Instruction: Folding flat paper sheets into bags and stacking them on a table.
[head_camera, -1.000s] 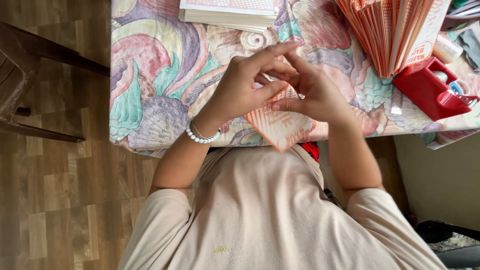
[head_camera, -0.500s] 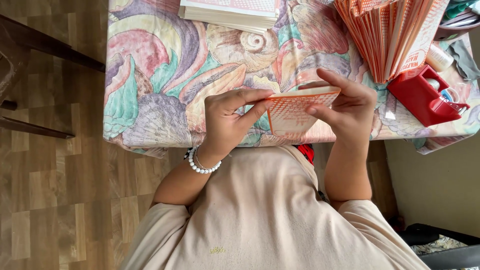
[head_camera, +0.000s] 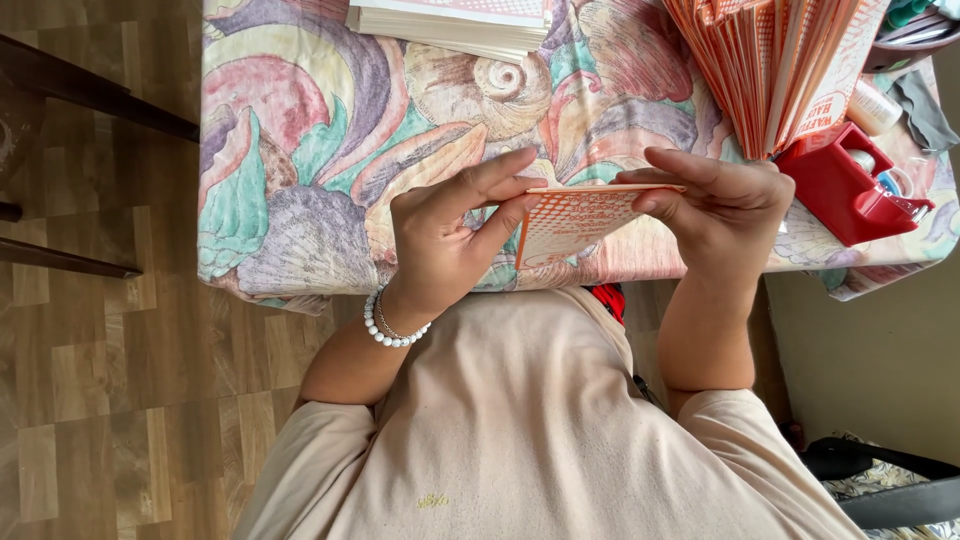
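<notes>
Centrally, fingers (head_camera: 500, 190) of left hand (head_camera: 445, 240) and right hand (head_camera: 720, 205) pinch an orange patterned card (head_camera: 575, 222) edge-on above the counter (head_camera: 300, 150); its far face hidden. Card stack (head_camera: 780, 60) and red tape dispenser (head_camera: 845, 185) partly cropped rightward; open cloth lies leftward.

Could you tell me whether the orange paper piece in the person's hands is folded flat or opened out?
Folded flat: the orange paper piece shows one thin straight top edge, pinched between the left hand and the right hand.
</notes>
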